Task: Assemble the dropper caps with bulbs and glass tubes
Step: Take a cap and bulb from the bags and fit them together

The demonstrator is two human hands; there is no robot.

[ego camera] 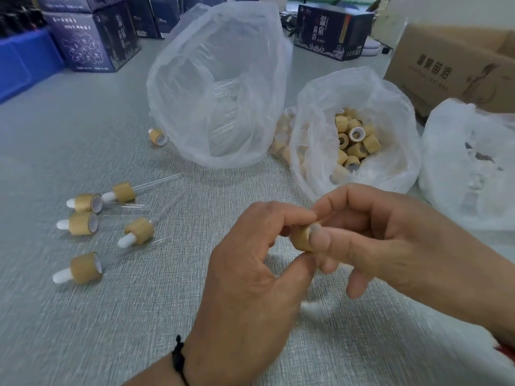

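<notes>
Now both hands pinch one cap [302,237] at centre frame, left hand [250,263] and right hand [370,235] fingers curled round it; a skewed bulb could jam or slip.

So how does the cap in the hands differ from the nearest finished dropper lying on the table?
The cap in the hands is pinched between the left hand and right hand; the finished dropper lies loose on the table. The dropper shows a white bulb and a glass tube; the held cap shows neither. Both have tan, bamboo-look collars.
</notes>
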